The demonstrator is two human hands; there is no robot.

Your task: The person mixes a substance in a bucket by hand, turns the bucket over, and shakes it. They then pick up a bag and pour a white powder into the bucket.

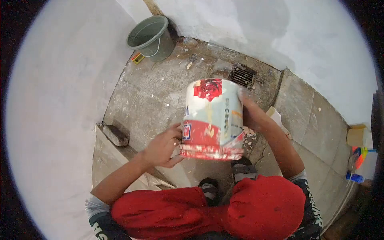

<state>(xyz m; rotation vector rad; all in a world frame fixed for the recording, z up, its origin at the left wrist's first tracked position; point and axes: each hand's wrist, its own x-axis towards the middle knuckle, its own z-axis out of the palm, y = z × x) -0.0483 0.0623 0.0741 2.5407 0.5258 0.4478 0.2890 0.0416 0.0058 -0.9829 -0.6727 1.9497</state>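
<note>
Between my two hands is a white and red paint bucket (pixel 208 112) with a rose picture, lifted off the floor. Its red, paint-spattered rim points down towards me, and the inside is out of sight. My left hand (pixel 165 146) is closed on the lower left side near the rim. On the upper right side, my right hand (pixel 249 108) grips the bucket, its fingers partly hidden behind it and slightly blurred.
A grey-green pail (pixel 154 38) with a wire handle stands in the far left corner. A drain grate (pixel 242 76) lies beyond the bucket. Loose chips (pixel 251 138) litter the floor at right. A stone-like block (pixel 115 135) lies left. A cardboard box (pixel 358 136) sits far right.
</note>
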